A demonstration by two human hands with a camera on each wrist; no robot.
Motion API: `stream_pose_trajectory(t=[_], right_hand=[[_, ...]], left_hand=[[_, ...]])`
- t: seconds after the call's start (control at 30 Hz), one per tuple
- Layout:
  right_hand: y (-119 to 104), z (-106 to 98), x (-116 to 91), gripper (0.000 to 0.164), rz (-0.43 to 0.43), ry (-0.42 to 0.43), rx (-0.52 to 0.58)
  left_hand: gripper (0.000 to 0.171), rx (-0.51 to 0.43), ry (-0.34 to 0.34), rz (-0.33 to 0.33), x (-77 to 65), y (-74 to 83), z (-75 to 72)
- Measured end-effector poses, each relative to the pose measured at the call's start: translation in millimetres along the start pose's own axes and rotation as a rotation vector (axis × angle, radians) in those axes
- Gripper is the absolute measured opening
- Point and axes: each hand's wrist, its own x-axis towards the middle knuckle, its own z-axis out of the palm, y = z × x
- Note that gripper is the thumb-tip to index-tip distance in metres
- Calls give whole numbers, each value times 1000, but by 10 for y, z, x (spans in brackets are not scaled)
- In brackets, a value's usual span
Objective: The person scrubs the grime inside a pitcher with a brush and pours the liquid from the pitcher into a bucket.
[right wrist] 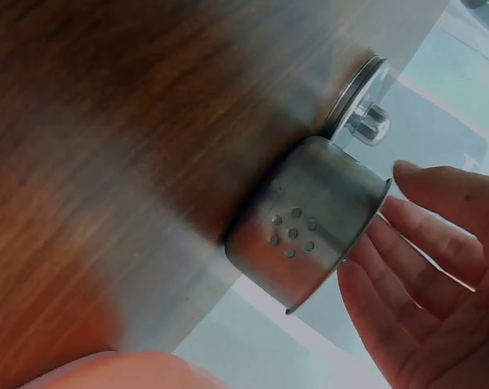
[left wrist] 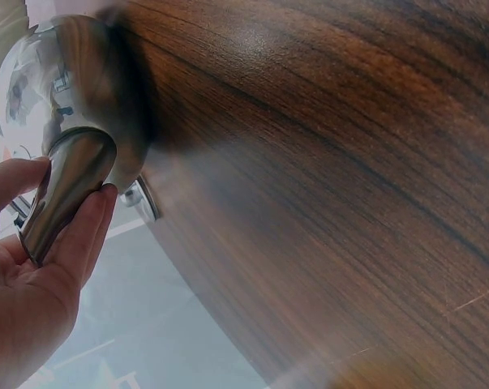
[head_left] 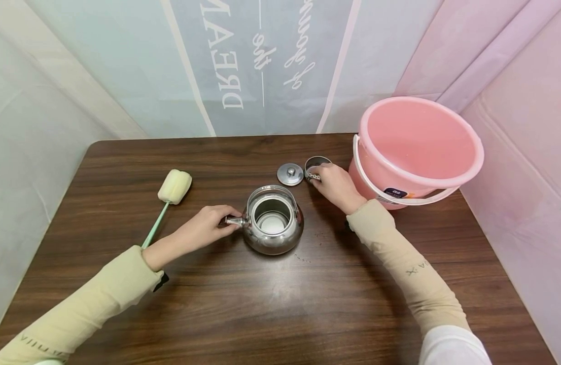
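A shiny metal kettle (head_left: 273,243) stands lidless on the table, its wide mouth facing up. My left hand (head_left: 212,223) pinches its spout (left wrist: 70,182), thumb on one side and fingers on the other. Beyond the kettle, a small steel strainer cup (right wrist: 305,223) with a cluster of holes stands on the table. Over its rim is my right hand (head_left: 332,185), fingertips right at the edge and thumb beside it, fingers loosely bent. Touching or close beside the cup lies the round kettle lid (head_left: 289,175), knob up.
A large pink bucket (head_left: 422,139) with a white handle (head_left: 376,190) stands at the right, close to my right hand. At the left lies a sponge brush (head_left: 174,186), its green stick (head_left: 156,225) running under my left forearm. A printed curtain (head_left: 271,61) hangs behind the table (head_left: 280,309).
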Motion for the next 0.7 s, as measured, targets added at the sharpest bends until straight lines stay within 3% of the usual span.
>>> stream_pose_trajectory(t=[0.33, 0.7], right_hand=[[-83, -105, -100, 28, -29, 23, 63], [-216, -204, -225, 33, -103, 19, 40]], left_hand=[[19, 2, -2, -3, -3, 1, -6], [19, 9, -6, -6, 0, 14, -10]])
